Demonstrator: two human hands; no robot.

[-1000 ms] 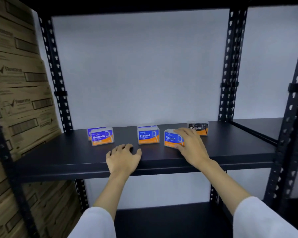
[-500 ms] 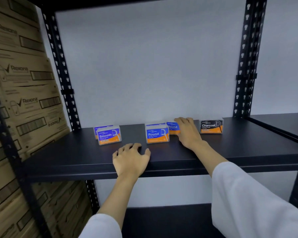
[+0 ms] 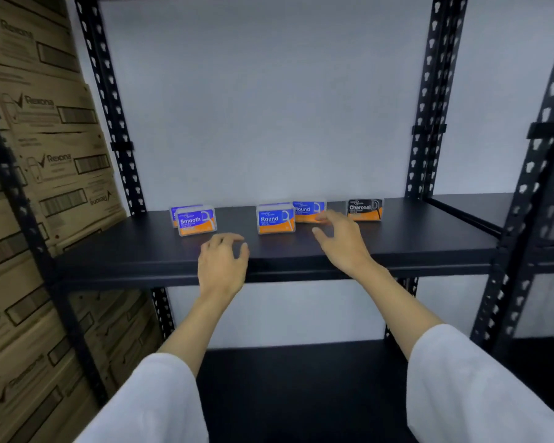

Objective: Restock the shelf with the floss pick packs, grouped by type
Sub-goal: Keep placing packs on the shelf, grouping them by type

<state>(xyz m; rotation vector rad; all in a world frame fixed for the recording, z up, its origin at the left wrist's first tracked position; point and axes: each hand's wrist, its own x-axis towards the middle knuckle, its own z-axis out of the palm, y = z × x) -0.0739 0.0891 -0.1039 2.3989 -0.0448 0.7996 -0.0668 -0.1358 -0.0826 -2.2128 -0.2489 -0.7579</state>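
Head view: our right hand (image 3: 341, 243) loose, fingers spread, empty, just in front of rear Round pack (image 3: 308, 210). Left hand (image 3: 223, 262) relaxed, empty, at shelf (image 3: 429, 238) edge. Front Round pack (image 3: 275, 219) adjacent; Smooth packs (image 3: 195, 220) left, Charcoal pack (image 3: 364, 208) right. We judge Round placement done; next, fetch more stock.

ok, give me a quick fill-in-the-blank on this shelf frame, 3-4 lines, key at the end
1. The pack furthest right on the shelf is labelled ____.
2. The front Round pack stands between the Charcoal pack and the front pack labelled ____.
3. The right hand holds ____.
4. The second Round pack sits behind and to the ____ of the front one.

Missing words: Charcoal; Smooth; nothing; right
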